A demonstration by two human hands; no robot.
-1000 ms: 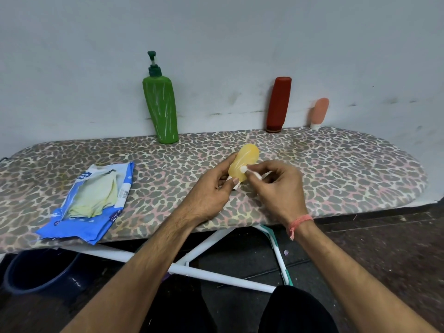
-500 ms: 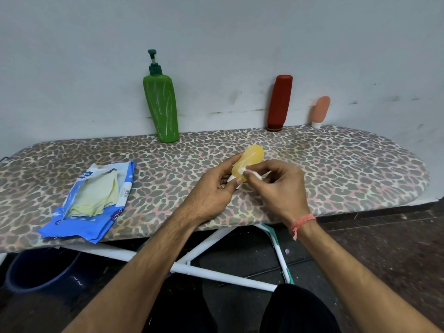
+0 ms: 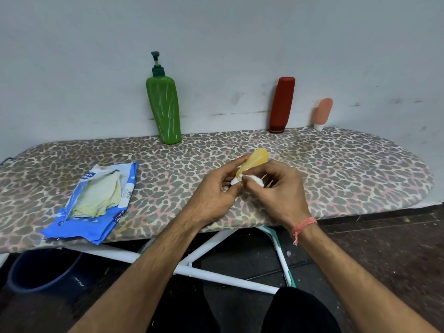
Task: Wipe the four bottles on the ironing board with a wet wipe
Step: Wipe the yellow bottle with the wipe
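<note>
My left hand holds a small yellow bottle by its lower end, tilted up and to the right over the leopard-print ironing board. My right hand pinches a white wet wipe against the bottle's lower part. Along the wall stand a tall green pump bottle, a dark red bottle upside down on its cap, and a small pink bottle on its white cap.
An open blue wet-wipe packet lies on the board's left part. Below the board are its white crossed legs and a dark blue bucket at the lower left. A grey wall rises right behind the board.
The yellow bottle has tilted further to the right. My right hand's wipe has slid down to the bottle's lower end.
</note>
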